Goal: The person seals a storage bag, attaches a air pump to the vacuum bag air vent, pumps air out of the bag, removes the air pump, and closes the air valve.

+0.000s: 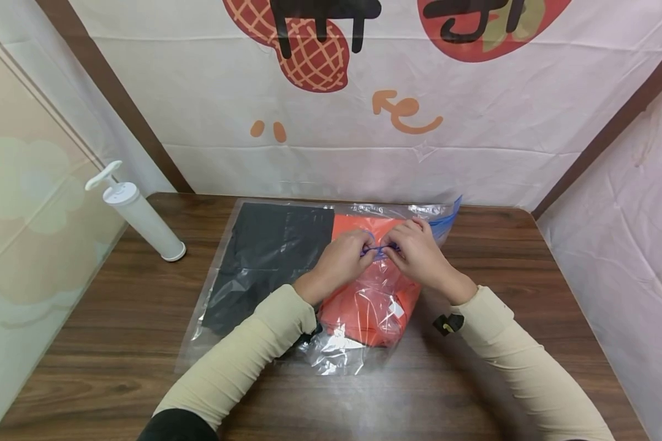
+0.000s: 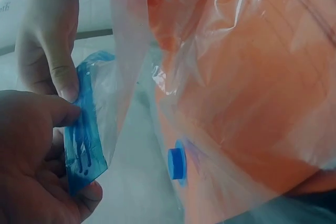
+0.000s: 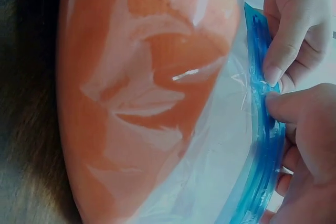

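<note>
Sealing of the large clear plastic bag point(image 1: 339, 362) seems to be the step in hand, though whether its ribbed blue plastic zip strip point(image 3: 262, 124) is being closed or parted cannot be told for sure. The strip is pinched between thumb and fingers by both the left hand point(image 1: 342, 251) and the right hand point(image 1: 414, 245), held close together above the bag. The bag is laid on the brown wood-grain tabletop point(image 1: 529, 269), with folded black cloth point(image 1: 270, 251) at its left and bright orange-red cloth point(image 1: 358, 321) at its right. If closure is intended, firm, even pressure along the strip is called for, with its edges kept aligned.

By the left wrist view, a round blue plastic valve cap point(image 2: 177, 162) is revealed on the bag; it cannot be made out from the head. By the head view alone, the white cylindrical hand pump point(image 1: 146, 220) is shown, stood near the tabletop's left edge.
</note>
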`<state>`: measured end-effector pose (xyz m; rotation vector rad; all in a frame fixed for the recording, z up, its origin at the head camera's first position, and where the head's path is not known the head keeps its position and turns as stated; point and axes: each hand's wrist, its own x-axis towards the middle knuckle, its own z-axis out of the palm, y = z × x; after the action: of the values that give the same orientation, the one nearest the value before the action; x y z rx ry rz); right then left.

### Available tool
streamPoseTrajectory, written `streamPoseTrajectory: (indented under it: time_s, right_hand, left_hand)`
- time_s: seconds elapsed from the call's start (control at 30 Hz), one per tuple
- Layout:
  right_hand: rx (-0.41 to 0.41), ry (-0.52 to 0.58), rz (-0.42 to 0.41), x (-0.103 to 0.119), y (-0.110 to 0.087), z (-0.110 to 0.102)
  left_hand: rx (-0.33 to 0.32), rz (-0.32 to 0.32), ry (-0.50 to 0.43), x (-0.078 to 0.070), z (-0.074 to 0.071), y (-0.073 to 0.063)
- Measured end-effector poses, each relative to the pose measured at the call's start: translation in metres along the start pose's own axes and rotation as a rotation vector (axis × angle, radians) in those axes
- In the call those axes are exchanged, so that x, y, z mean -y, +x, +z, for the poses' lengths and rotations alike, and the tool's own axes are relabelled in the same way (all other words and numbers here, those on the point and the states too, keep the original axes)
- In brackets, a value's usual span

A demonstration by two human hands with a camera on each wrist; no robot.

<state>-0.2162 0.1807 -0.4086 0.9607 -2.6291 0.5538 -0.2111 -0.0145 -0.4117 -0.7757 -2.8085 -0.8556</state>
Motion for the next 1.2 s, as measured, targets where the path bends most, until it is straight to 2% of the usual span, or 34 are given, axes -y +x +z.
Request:
streamPoseTrajectory:
  time_s: [0.2,0.3,0.5,0.8,1.0,1.2]
  right_hand:
    - [0.006,-0.021,-0.019,-0.002,0.000,0.001]
    - [0.008,-0.024,-0.019,-0.002,-0.001,0.000]
    - [0.033,0.006,-0.008,-0.004,-0.001,-0.003]
    - [0.063,0.001,-0.018,-0.007,0.000,-0.009]
    - [0.077,0.030,-0.017,-0.008,0.000,-0.011]
    - [0.038,-0.008,-0.053,-0.008,0.001,-0.007]
  left_hand:
    - [-0.020,0.016,0.027,-0.001,0.002,-0.001]
    - [-0.010,-0.006,-0.003,-0.002,-0.001,-0.001]
    - [0.056,-0.109,-0.071,-0.002,-0.010,-0.004]
    - [0.135,-0.146,-0.008,-0.006,-0.015,-0.006]
    - [0.133,-0.125,0.028,-0.004,-0.013,-0.008]
    - [0.084,-0.099,0.025,-0.005,-0.012,-0.009]
